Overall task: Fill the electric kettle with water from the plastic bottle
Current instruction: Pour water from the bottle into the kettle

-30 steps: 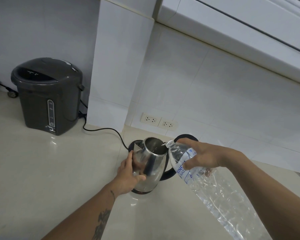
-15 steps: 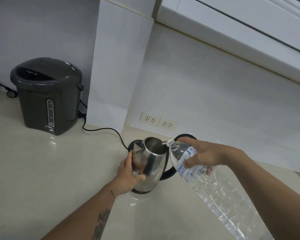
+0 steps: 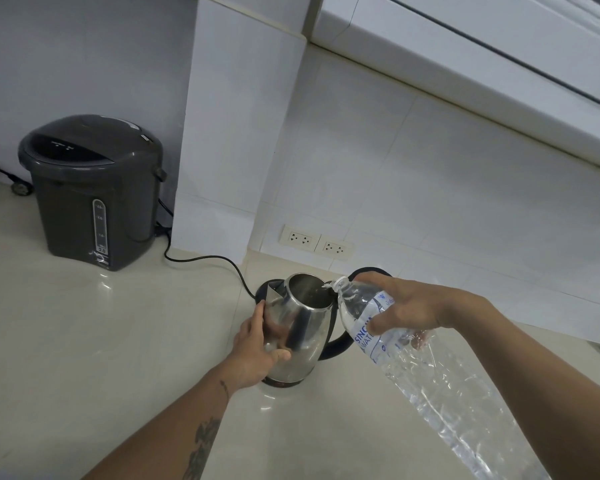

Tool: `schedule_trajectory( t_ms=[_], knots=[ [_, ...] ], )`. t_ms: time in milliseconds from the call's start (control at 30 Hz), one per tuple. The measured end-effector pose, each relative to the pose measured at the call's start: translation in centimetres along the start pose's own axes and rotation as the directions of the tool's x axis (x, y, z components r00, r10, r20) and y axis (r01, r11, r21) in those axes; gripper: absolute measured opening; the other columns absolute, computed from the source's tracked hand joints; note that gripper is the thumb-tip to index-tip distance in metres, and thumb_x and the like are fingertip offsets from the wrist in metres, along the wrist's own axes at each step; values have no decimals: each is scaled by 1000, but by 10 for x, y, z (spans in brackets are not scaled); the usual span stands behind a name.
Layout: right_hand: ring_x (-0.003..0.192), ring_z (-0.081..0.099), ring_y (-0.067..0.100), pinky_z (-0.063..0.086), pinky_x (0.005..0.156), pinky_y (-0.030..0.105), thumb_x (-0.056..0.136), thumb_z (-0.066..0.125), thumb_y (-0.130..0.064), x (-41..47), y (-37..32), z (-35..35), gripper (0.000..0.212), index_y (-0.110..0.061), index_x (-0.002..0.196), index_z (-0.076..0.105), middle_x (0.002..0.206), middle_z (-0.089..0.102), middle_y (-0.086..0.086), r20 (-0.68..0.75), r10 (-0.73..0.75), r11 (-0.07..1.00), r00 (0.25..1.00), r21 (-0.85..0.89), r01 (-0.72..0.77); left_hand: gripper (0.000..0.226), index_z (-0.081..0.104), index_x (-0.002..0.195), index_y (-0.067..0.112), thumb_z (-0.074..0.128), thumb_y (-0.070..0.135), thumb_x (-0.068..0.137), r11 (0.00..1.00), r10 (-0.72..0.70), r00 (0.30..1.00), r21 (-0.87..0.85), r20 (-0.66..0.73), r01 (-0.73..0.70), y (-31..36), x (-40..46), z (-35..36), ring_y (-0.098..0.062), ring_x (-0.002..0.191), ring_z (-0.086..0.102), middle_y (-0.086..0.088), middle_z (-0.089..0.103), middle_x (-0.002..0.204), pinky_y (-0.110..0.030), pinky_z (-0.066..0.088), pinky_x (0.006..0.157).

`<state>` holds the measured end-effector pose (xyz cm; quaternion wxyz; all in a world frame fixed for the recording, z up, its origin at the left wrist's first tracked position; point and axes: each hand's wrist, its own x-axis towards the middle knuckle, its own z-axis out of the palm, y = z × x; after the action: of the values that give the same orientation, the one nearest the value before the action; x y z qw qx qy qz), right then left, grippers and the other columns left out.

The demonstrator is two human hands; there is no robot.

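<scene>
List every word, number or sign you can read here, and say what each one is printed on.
"SINC" above "WAT", both cut off by the right hand: blue print on the plastic bottle label.
Small blue mark and script higher on that label: too blurred to read.
Level figures beside the gauge on the dark hot-water dispenser: too small to read reliably.
Markings on the dispenser lid: unreadable.
Electric kettle, steadied by the left hand, and wall sockets: no text visible.

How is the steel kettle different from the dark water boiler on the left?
The kettle is shiny bare metal, while the water boiler is dark grey plastic. The kettle's top is open, with the bottle tipped at its rim; the boiler's lid is shut. The left hand holds the kettle; nothing touches the boiler. Both stand upright on the pale counter.
</scene>
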<state>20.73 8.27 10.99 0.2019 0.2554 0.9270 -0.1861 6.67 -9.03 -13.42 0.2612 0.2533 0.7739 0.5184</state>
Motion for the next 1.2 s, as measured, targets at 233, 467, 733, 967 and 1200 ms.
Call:
schedule_trajectory(
  t_ms=[233,467,733,967,1200],
  knots=[
    [90,71,21,56,54,23,86,76,-28,1,3,-1,70,-53,135,34,112,56,-11,9,11,1000,1000,1,-11,116,-6,161,36,80,28,83,1000,1,1000,-3,-3,-1,0,-1,0,-26,150,21,-3,18,163,-47,27,122],
    [96,70,24,61,62,29,85,77,-30,0,1,-3,71,-52,138,34,119,53,-10,6,10,1000,1000,-12,-10,117,-5,160,39,80,29,81,1000,-10,1000,-7,-8,10,0,-1,-1,-26,149,22,-3,19,162,-48,29,121],
    [98,71,27,64,65,35,84,77,-32,2,0,-3,72,-54,136,33,127,58,1,6,18,1000,1000,-17,-18,117,-6,160,38,80,29,82,1000,-18,1000,1,-8,18,0,-2,0,-26,150,21,-2,17,163,-48,28,122],
    [96,72,27,64,65,34,84,77,-32,2,-2,-3,72,-54,137,33,124,56,-1,12,27,999,1000,-25,-26,117,-7,161,37,80,28,83,1000,-11,1000,8,-3,11,1,-1,0,-26,150,19,-2,16,164,-48,27,122],
    [97,71,26,65,78,40,80,78,-38,3,-4,-4,75,-56,137,32,129,55,-1,9,25,998,1000,-54,-24,115,-7,161,37,79,29,84,1000,-9,1000,5,2,9,1,-2,0,-26,151,18,-1,14,164,-46,26,122]
  ],
)
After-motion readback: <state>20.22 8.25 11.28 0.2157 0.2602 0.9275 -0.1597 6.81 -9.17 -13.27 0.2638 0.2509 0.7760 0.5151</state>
